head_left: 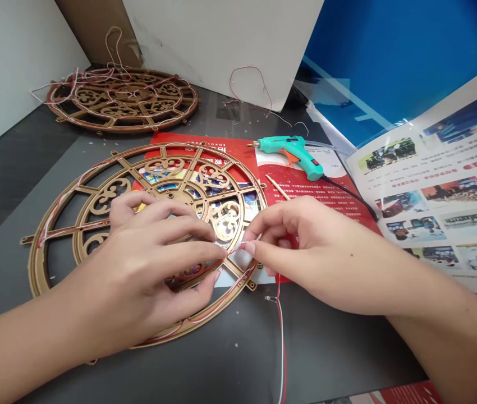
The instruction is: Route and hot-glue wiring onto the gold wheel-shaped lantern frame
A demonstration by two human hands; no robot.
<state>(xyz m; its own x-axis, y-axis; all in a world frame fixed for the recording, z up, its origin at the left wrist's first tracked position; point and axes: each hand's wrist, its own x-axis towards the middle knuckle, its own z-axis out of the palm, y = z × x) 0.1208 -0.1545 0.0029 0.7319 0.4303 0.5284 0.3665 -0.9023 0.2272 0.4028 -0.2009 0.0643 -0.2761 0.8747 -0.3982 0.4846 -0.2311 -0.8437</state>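
Observation:
A round gold-brown openwork frame [186,193] with scroll ornaments lies in front of me, red and white wires running along its rings. My left hand [158,252] rests over its middle, the index finger and thumb near the inner ring's right side, where they press the wire. My right hand [289,238] pinches the red-and-white wire [281,336] between thumb and index finger at the frame's right edge. From there the wire hangs down toward the near edge. A small clear LED-like bead [270,298] sticks out from it.
A teal glue gun [291,151] lies beyond my right hand, near a wooden stick [278,187]. A second wired round frame [123,101] sits at the back left. Red printed sheets [326,202] lie underneath, with an open brochure [440,191] at right and loose wire [249,68] behind.

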